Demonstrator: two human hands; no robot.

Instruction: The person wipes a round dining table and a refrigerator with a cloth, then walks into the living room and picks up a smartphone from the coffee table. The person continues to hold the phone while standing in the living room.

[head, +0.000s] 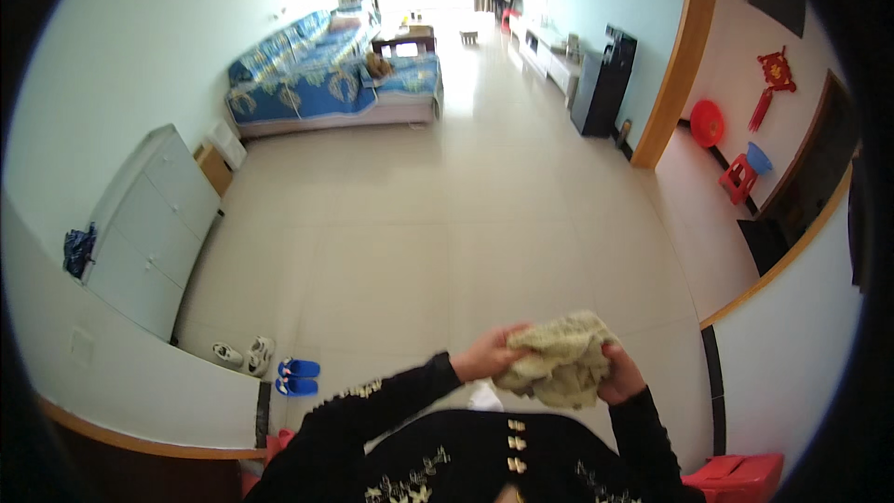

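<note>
A crumpled pale yellow-green cloth (559, 363) is held up in front of my body, above the tiled floor. My left hand (494, 353) grips its left side, with the fingertips partly hidden by the folds. On the opposite side, my right hand (621, 375) has hold of the cloth's right edge. The fabric is bunched and folded between both hands. Part of a white object (485, 397) shows below the cloth, close to my body; what it is I cannot tell.
Blue slippers (298, 377) and a pair of sneakers (258, 356) sit at lower left, by a white cabinet (157, 230). A sofa with blue covers (314, 94) stands farther off. To the right are a dark cabinet (602, 91), a red stool (738, 178) and a red container (740, 478).
</note>
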